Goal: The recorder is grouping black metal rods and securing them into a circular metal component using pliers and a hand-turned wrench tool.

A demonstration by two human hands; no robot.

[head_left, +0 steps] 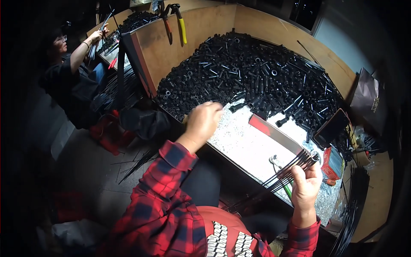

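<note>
My right hand [306, 184] is closed round a bundle of thin black rods [278, 179], which slant down to the left past the table's edge. Over the left edge of the bright worktop [239, 139], by the pile, my left hand [203, 122] has its fingers curled away from view and smeared by motion; whether anything is in them is hidden. A large heap of small black tubular parts [252, 73] covers the far side. Between my hands lies a red and grey bar [274, 132]. Green-handled pliers [275, 162] rest partly behind the rods.
Wooden boards [201, 25] wall in the heap, with yellow-handled pliers [182, 30] and red-handled pliers [168, 32] hung over one. A dark flat device [331, 127] and a red box [331, 164] stand at right, near more black rods [354, 201]. A co-worker [70, 81] sits at left.
</note>
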